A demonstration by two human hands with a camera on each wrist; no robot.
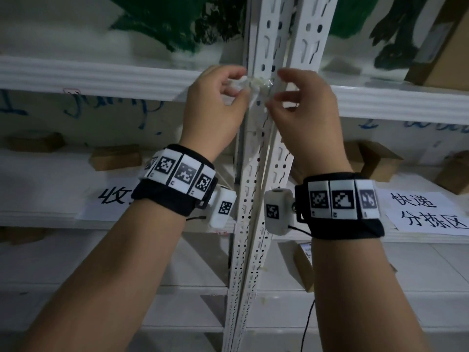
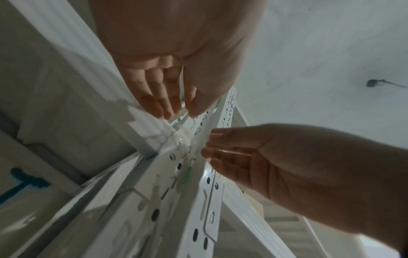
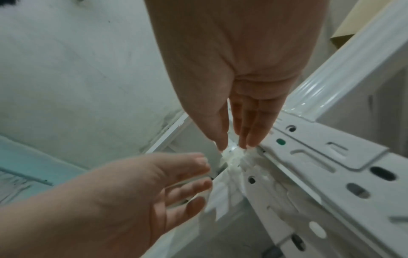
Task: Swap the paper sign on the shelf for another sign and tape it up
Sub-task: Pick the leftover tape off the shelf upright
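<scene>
A crumpled wad of white paper and clear tape (image 1: 256, 83) clings to the white perforated upright post (image 1: 253, 199) where it meets the shelf beam (image 1: 101, 74). My left hand (image 1: 237, 91) grips the wad's left side with curled fingers. From the right, my right hand (image 1: 275, 97) pinches its lower right edge between thumb and fingers. In the right wrist view the right hand (image 3: 234, 146) has its fingertips on the wad (image 3: 234, 160), and the left hand (image 3: 203, 181) touches a torn paper scrap below it. The left wrist view shows the left hand (image 2: 178, 111) just above the wad (image 2: 183, 139).
Two paper signs with black characters are taped to the lower shelf's edge, one at the left (image 1: 111, 199) half hidden by my wrist, one at the right (image 1: 426, 212). Cardboard boxes (image 1: 116, 157) sit on the shelves. Green items (image 1: 177, 24) lie on the top shelf.
</scene>
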